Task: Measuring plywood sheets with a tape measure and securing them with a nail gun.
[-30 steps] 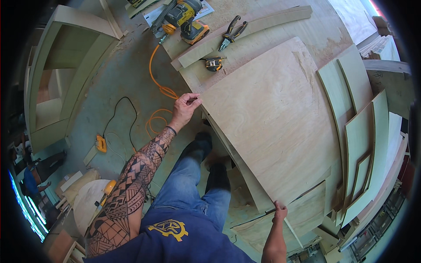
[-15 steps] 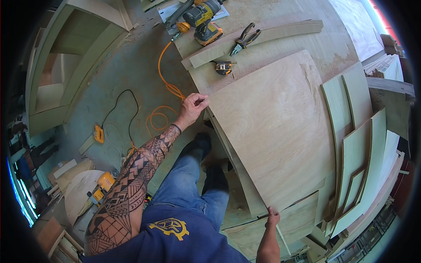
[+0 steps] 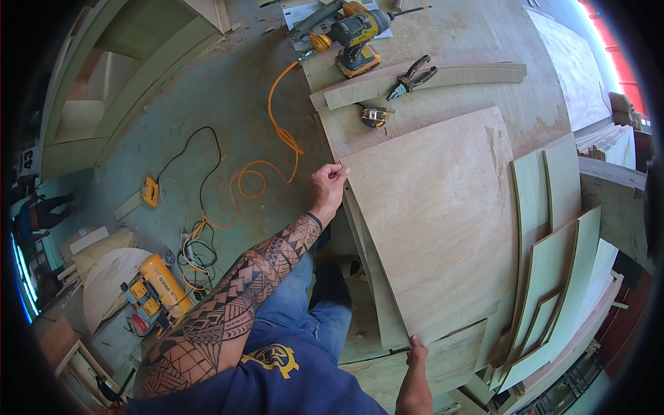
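Observation:
A pale plywood panel point(image 3: 436, 221) lies on the worktable, its near-left edge running between my two hands. My left hand point(image 3: 329, 185) is closed in a pinch at the panel's left corner. At the near corner, my right hand point(image 3: 417, 353) grips the edge with its thumb on top; its other fingers are mostly hidden. Below the panel's left edge another wooden sheet point(image 3: 387, 315) shows. Beyond the panel lie a black and yellow tape measure point(image 3: 374, 116), pliers point(image 3: 412, 78) and a long curved wood strip point(image 3: 477, 75).
A yellow and black cordless driver point(image 3: 356, 41) stands at the table's far left. Cut boards point(image 3: 546, 277) are stacked on the right. An orange hose point(image 3: 280, 90) trails over the floor to a yellow compressor point(image 3: 162, 287). A wooden cabinet frame point(image 3: 131, 76) stands far left.
The view has shifted and turned, showing more of the compressor at left. Both hands stay at the same panel corners, and the panel shows little clear movement on the table.

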